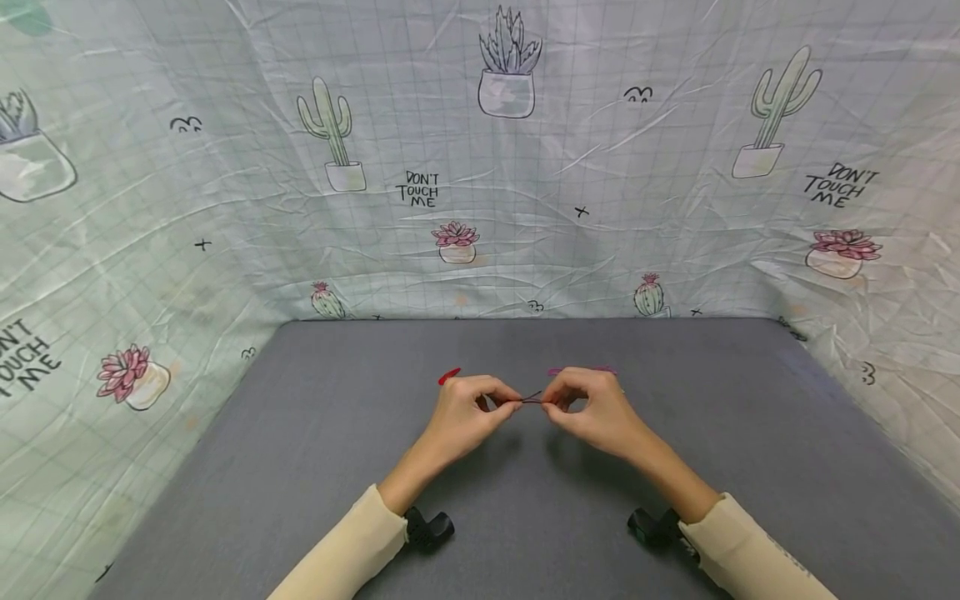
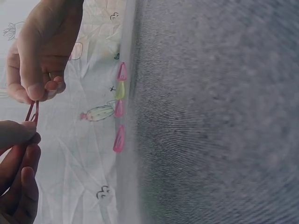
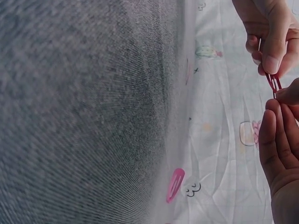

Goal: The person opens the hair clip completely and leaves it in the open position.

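Note:
A dark red snap hair clip point(image 1: 531, 401) is held in the air between both hands, over the middle of the table. My left hand point(image 1: 468, 412) pinches one end of it between thumb and forefinger. At the other end, the thumb and forefinger of my right hand point(image 1: 596, 408) grip it. One thin strip of the clip stands at an angle to the rest in the head view. The wrist views show its slim loop point(image 2: 33, 111) between the two sets of fingertips, which cover both ends.
On the grey table point(image 1: 322, 467), a red clip point(image 1: 448, 377) lies beyond my left hand. Behind my right hand are purple-pink clips point(image 1: 555, 372). The left wrist view shows a row of pink clips point(image 2: 119, 139) and a yellow-green one point(image 2: 120, 89). Patterned cloth point(image 1: 570, 275) hangs behind.

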`<action>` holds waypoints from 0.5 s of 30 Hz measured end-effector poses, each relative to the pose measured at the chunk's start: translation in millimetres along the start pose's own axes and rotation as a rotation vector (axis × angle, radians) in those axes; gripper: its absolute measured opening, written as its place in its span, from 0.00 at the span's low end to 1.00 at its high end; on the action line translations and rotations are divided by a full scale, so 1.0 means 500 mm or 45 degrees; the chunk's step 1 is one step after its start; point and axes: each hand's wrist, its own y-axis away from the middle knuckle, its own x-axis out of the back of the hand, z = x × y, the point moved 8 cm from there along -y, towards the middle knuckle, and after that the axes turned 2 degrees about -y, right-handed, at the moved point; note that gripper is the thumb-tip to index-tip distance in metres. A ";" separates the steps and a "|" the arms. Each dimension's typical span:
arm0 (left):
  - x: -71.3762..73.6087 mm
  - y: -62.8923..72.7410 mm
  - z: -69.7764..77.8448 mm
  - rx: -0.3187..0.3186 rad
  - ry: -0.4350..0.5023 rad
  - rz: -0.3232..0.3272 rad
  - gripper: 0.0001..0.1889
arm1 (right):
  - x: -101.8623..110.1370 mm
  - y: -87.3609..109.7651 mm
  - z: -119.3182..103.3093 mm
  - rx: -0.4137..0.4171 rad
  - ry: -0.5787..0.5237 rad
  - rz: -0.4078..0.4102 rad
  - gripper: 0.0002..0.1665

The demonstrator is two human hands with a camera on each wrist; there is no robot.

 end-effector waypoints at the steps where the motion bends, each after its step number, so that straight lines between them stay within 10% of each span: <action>1: 0.000 -0.001 0.001 0.009 0.001 -0.004 0.03 | 0.001 0.000 0.001 -0.009 0.000 0.000 0.14; 15: -0.027 -0.062 0.003 0.042 0.036 -0.032 0.03 | 0.056 -0.016 0.018 -0.134 0.048 0.054 0.09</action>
